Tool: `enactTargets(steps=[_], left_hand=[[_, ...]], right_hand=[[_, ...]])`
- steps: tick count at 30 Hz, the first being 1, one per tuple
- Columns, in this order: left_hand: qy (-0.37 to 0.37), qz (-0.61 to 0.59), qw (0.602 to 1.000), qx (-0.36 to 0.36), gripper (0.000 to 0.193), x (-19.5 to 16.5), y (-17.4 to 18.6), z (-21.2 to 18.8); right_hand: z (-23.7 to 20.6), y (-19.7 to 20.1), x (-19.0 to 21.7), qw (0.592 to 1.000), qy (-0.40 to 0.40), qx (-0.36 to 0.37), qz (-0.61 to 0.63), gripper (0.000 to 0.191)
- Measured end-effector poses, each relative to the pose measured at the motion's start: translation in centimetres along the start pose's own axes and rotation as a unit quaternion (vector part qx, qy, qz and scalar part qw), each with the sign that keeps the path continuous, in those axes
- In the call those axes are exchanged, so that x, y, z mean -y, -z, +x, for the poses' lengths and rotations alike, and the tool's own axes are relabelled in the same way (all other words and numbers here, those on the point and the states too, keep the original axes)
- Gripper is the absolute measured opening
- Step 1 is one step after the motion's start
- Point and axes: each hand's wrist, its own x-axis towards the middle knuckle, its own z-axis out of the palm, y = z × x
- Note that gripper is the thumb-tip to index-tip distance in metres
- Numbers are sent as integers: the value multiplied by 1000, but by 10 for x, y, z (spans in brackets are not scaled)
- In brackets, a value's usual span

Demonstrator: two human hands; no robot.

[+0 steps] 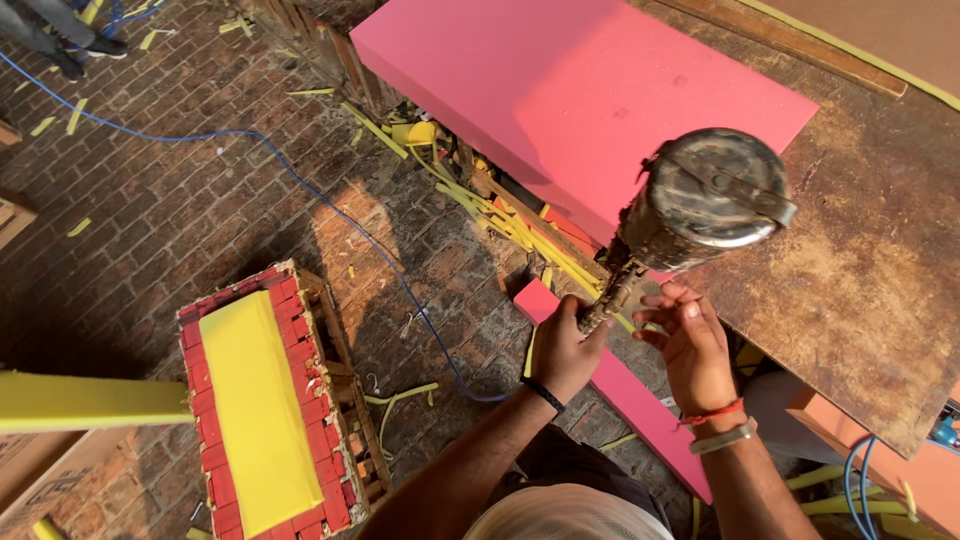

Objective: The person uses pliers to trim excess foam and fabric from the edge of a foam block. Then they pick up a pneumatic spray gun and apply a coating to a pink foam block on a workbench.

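I grip the handle of the grimy spray gun (pixel 690 215) in my left hand (pixel 566 350), fingers wrapped tight to carry its heavy canister. My right hand (pixel 695 345) hovers beside it, fingers spread, steadying. The gun hangs over the pink foam sheet (pixel 570 95) on the worktop (pixel 870 280).

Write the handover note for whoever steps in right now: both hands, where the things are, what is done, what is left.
Left hand: shut around the handle of the grimy spray gun, cup uppermost.
Right hand: open, fingers spread beside the handle, not gripping.
Pink foam sheet lies on the worn wooden table; a pink foam strip lies below the hands.
Done: gun picked up.
Left: no spray shows on the foam yet.
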Motion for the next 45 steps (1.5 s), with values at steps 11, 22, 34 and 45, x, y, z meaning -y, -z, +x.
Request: enactTargets(steps=[11,22,34,45], left_hand=[[45,46,998,-24,26,62,12,144],[120,38,984,128,28,99,26,246],[-126,-31,915,381,11,140,77,349],[-194,49,731,652,70,141,164,347]], right_hand=[[279,65,26,723,-237,-286,-583,138],[290,143,25,694,-146,-276,-649,82],[316,-206,-83,796,188,-351,-455,103],[247,-207,-93,857,220,-429,-182,50]])
